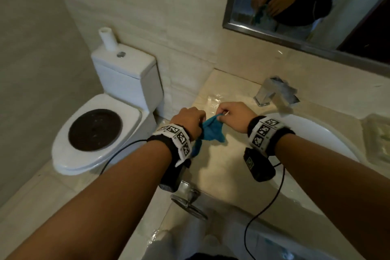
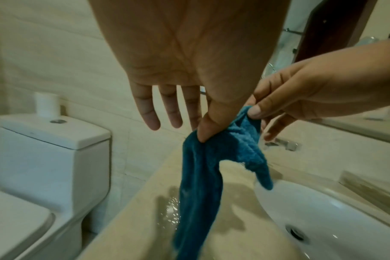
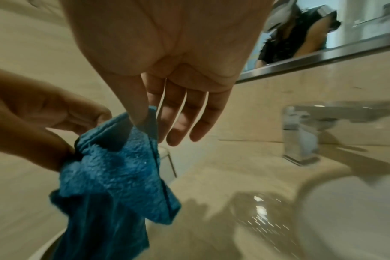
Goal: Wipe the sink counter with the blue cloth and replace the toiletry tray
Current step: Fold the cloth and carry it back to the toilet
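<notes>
Both hands hold the blue cloth [image 1: 212, 131] in the air above the beige sink counter [image 1: 223, 167], left of the basin. My left hand [image 1: 190, 119] pinches one upper edge of the cloth [image 2: 211, 158] between thumb and forefinger, the other fingers straight. My right hand [image 1: 229, 115] pinches the opposite edge of the cloth [image 3: 114, 168] the same way. The cloth hangs crumpled between them, its tail dangling down. A pale glassy tray [image 1: 377, 139] sits on the counter at the far right, beyond the basin. Wet patches shine on the counter.
A white basin [image 1: 312, 133] is sunk in the counter, with a chrome tap [image 1: 272, 91] behind it. A white toilet [image 1: 101, 133] stands to the left, a paper roll [image 1: 107, 39] on its cistern. A mirror [image 1: 306, 6] hangs above. A chrome fitting [image 1: 187, 198] juts from the counter's front.
</notes>
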A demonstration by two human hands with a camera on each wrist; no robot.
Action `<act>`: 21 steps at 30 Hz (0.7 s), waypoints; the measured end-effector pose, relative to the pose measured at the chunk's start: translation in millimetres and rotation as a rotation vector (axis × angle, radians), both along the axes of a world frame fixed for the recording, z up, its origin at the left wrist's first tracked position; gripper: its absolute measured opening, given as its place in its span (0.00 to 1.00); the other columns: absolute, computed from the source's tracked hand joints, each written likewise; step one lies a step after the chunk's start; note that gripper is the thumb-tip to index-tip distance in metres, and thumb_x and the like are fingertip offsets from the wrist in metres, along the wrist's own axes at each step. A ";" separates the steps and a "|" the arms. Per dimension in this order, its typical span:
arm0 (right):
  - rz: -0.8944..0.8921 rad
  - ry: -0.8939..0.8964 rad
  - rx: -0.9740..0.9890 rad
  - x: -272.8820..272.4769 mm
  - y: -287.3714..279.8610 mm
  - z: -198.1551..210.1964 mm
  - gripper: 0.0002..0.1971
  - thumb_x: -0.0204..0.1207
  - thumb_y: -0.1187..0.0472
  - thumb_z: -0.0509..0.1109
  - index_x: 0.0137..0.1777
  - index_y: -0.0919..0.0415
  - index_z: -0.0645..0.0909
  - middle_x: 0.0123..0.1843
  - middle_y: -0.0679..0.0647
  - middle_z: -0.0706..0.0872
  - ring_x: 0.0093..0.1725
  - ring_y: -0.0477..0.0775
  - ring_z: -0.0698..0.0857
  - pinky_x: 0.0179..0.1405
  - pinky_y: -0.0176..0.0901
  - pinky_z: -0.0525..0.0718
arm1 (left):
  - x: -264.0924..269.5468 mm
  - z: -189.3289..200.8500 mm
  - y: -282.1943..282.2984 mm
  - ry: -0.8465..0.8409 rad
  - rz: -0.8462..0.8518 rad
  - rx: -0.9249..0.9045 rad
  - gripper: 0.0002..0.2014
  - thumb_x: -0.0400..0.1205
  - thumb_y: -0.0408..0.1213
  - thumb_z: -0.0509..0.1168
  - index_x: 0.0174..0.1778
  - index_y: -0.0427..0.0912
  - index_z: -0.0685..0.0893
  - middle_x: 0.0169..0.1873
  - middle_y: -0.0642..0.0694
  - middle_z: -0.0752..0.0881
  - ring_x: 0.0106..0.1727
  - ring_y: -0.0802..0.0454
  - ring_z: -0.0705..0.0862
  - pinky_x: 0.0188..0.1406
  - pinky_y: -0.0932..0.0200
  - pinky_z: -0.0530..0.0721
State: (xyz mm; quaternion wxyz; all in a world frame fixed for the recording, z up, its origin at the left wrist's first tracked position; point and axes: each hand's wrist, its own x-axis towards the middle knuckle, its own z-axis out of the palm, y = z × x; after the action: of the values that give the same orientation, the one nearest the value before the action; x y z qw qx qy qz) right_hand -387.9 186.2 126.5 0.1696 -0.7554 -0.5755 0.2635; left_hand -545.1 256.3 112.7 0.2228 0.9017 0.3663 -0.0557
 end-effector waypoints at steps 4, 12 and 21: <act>0.127 0.016 0.079 -29.0 34.2 30.0 0.05 0.77 0.64 0.65 0.47 0.63 0.82 0.42 0.54 0.83 0.43 0.52 0.79 0.37 0.32 0.75 | -36.1 25.4 7.4 -0.084 0.180 -0.040 0.09 0.77 0.31 0.62 0.48 0.44 0.70 0.49 0.36 0.82 0.51 0.39 0.80 0.44 0.50 0.75; 0.306 0.002 0.136 -101.3 93.6 62.6 0.06 0.80 0.61 0.62 0.52 0.60 0.79 0.49 0.56 0.85 0.47 0.54 0.82 0.41 0.37 0.74 | -136.5 55.3 35.7 -0.225 0.547 -0.045 0.12 0.79 0.44 0.69 0.49 0.45 0.72 0.45 0.43 0.84 0.44 0.46 0.78 0.42 0.57 0.73; 0.443 0.012 0.162 -244.2 173.4 69.7 0.03 0.79 0.61 0.65 0.45 0.56 0.80 0.42 0.54 0.84 0.44 0.54 0.81 0.43 0.39 0.74 | -286.7 58.5 84.8 -0.239 0.693 0.057 0.10 0.83 0.40 0.63 0.55 0.39 0.82 0.53 0.39 0.85 0.55 0.40 0.82 0.47 0.57 0.73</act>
State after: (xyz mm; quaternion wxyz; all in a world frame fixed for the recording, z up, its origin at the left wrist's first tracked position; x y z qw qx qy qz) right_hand -632.2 359.5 196.2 0.1712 -0.5929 -0.7454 0.2520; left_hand -831.9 341.2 171.2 0.2442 0.7303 0.6227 0.1390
